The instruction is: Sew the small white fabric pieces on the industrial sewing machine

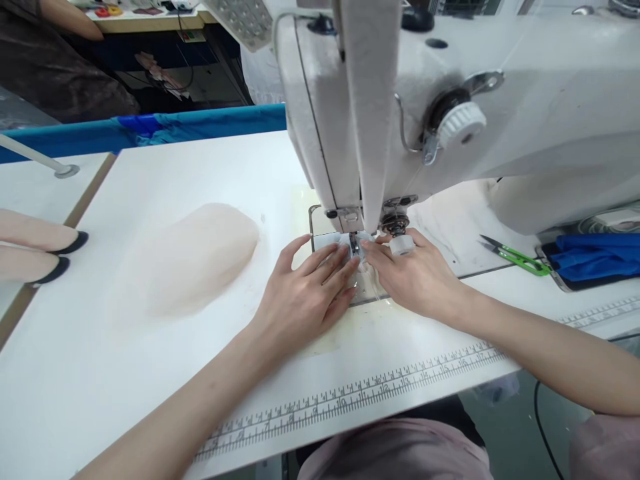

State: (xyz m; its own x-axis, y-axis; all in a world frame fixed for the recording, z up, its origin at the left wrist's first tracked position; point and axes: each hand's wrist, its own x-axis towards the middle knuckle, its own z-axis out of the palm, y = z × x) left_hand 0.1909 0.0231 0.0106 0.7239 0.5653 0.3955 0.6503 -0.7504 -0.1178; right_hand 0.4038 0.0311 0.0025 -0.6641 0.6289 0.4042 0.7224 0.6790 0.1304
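Observation:
My left hand [313,287] lies palm down on the sewing machine's bed, its fingers stretched toward the presser foot [355,243]. On the other side of the foot is my right hand [413,273], its thumb and fingertips drawn together close to the needle. Whatever the right fingertips pinch is mostly hidden; a small piece of pale, thin material [367,267] shows between the hands. The white sewing machine [325,120] stands over both hands. A sheer beige piece of fabric [207,260] rests on the white table left of my left hand.
Green-handled thread snips [517,257] lie at the right, near a phone [565,283] partly under blue cloth [600,257]. A ruler strip [345,403] runs along the table's front edge. Two beige strips with black ends [35,260] lie at far left. Another person's arm [73,17] shows behind.

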